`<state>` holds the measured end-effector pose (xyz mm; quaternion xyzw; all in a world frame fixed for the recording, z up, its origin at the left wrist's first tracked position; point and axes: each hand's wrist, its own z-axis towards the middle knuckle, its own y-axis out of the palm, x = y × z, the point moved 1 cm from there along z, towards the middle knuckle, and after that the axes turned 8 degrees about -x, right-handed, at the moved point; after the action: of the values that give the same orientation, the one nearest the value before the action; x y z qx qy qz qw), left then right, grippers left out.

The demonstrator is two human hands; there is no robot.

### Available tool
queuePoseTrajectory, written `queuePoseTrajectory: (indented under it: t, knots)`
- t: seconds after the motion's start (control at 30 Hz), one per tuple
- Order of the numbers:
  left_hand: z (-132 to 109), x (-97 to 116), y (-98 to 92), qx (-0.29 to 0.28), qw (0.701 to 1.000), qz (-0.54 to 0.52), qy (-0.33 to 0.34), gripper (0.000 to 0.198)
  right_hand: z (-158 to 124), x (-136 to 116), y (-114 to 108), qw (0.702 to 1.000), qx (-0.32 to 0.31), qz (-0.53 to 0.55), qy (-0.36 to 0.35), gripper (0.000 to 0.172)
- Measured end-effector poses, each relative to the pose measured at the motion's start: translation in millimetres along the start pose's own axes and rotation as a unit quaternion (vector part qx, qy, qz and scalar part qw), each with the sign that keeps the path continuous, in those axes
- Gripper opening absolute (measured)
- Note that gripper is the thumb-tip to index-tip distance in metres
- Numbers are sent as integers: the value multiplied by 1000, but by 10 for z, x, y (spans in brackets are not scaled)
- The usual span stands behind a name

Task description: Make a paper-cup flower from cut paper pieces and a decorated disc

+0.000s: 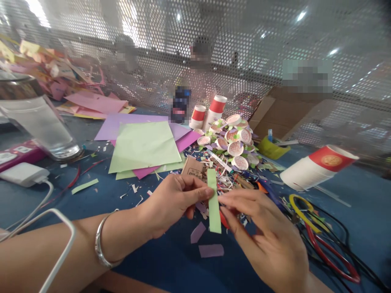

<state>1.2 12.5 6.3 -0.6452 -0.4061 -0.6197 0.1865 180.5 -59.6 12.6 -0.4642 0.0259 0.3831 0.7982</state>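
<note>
A light green paper strip (215, 219) stands roughly upright, pinched between the thumb and fingers of my left hand (174, 197). My right hand (265, 232) is just to the right of the strip, its thumb and fingers apart with nothing visible between them. Two purple paper scraps (211, 250) lie on the blue table under the hands. Behind the hands is a heap of paper clippings (226, 181) with a small brown cardboard piece (193, 167) at its left. Something red beneath my right fingers is mostly hidden.
Green paper sheets (143, 144) rest on purple ones at the left. Cut cup bottoms (235, 148) are piled behind the clippings. Stacked red-and-white paper cups (317, 169) tilt at the right, near yellow-and-red handles (331, 254). A glass of water (42, 122) and white cable (65, 240) are at left.
</note>
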Motion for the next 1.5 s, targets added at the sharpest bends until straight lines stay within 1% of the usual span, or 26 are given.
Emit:
queuePoseTrajectory:
  t: [0.1, 0.17, 0.23, 0.3, 0.47, 0.63, 0.73, 0.9, 1.07, 1.17, 1.27, 1.33, 1.4, 1.47, 1.5]
  knots:
    - [3, -4, 2, 15, 1000, -26, 5, 32, 28, -32, -2, 998, -6, -23, -60, 38]
    - [1, -14, 7, 14, 1000, -19, 10, 31, 34, -31, -7, 997, -6, -25, -67, 34]
    - [-1, -29, 11, 10, 1000, 4, 14, 30, 30, -13, -8, 998, -12, -15, -56, 28]
    - [-3, -46, 15, -2, 999, 34, 18, 30, 22, 18, -2, 999, -16, 3, -32, 23]
    - [-14, -77, 19, -59, 995, 76, 29, 28, -8, 99, 35, 994, -9, 86, 67, 13]
    - [-35, -77, 15, -62, 989, 132, 33, 28, -14, 102, 50, 978, -17, 159, 136, 4]
    - [-45, -67, 24, -72, 987, 140, 39, 25, 4, 86, 50, 961, -34, 218, 164, 3]
    - [-52, -53, 41, -81, 987, 133, 33, 20, 1, 91, 59, 934, -31, 285, 214, 7]
    - [-63, -43, 49, -90, 986, 139, 25, 20, -11, 93, 69, 922, -26, 315, 223, 9]
    - [-80, -45, 42, -87, 980, 177, 30, 20, -6, 94, 77, 910, -24, 339, 238, 10]
    - [-105, -32, 37, -76, 966, 242, 42, 22, -1, 100, 89, 902, -23, 352, 251, 12]
    - [-121, -8, 37, -57, 953, 293, 60, 23, 1, 106, 99, 898, -24, 355, 260, 13]
    - [-133, 19, 36, -34, 941, 325, 85, 18, 6, 111, 104, 893, -24, 360, 269, 15]
    - [-135, 33, 31, -12, 944, 311, 108, 10, 11, 113, 105, 885, -28, 373, 277, 16]
    - [-132, 32, 29, -7, 951, 287, 116, 12, 12, 112, 103, 881, -31, 380, 280, 17]
